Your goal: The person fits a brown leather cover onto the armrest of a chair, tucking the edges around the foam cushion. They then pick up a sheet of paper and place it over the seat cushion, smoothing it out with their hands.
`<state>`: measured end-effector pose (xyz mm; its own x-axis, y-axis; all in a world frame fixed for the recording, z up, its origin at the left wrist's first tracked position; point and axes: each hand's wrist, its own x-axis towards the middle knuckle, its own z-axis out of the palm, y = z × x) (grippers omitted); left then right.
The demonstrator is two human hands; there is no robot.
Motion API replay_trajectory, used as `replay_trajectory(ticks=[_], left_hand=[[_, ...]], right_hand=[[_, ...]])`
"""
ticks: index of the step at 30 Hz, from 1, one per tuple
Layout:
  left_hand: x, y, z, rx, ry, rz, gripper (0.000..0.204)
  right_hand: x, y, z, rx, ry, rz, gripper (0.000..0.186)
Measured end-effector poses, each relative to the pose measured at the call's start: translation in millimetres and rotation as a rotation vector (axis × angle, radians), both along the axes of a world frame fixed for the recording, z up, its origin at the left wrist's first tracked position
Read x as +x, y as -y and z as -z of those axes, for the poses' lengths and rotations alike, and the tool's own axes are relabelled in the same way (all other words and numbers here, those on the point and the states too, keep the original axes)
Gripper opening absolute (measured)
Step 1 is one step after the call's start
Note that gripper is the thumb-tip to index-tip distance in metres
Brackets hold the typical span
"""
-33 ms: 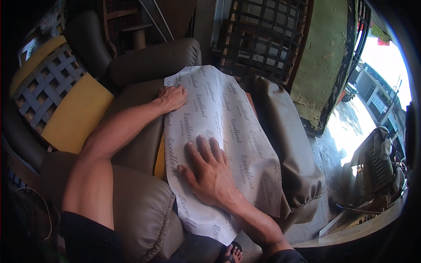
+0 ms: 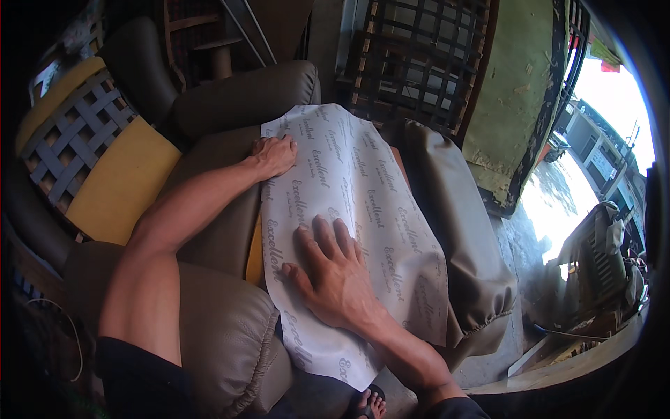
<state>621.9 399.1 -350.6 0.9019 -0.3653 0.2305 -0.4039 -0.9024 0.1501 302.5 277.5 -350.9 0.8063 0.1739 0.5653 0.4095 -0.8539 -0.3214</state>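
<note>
A whitish sheet [image 2: 380,178] with grey repeated lettering lies over a brown padded seat [image 2: 209,164], probably the backing side of upholstery material. At the sheet's far left edge, my left hand [image 2: 276,155] has its fingers bent and closed on the border; its fingertips are partly hidden. Flat on the nearer part of the sheet rests my right hand [image 2: 335,276], open with fingers spread. A strip of yellow foam [image 2: 255,255] shows under the sheet's left edge. Brown leather-like material [image 2: 453,209] with a gathered seam bulges along the right side.
Padded brown armrests [image 2: 241,94] stand beyond and nearer to me [image 2: 209,321]. To the left is a frame with woven grey webbing [image 2: 70,150] and a yellow panel [image 2: 125,181]. A black-strapped frame [image 2: 419,63] and a worn green panel [image 2: 516,98] stand behind. Assorted scrap [image 2: 593,265] lies at right.
</note>
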Motion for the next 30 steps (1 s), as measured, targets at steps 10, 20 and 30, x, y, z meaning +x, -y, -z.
replay_trajectory(ticks=[10,20,30], left_hand=[[2.2,-0.4,-0.6,0.0,-0.02,0.002,0.048],[2.3,-0.2,1.3,0.016,0.004,0.002,0.049],[-1.1,-0.5,-0.9,0.01,0.014,0.019,0.048]], right_hand=[[0.0,0.8,-6.4,0.011,-0.091,-0.031,0.055],[-0.1,0.5,-1.3,0.016,-0.041,-0.014,0.055],[1.4,0.3,3.4,0.006,-0.022,0.0,0.055]])
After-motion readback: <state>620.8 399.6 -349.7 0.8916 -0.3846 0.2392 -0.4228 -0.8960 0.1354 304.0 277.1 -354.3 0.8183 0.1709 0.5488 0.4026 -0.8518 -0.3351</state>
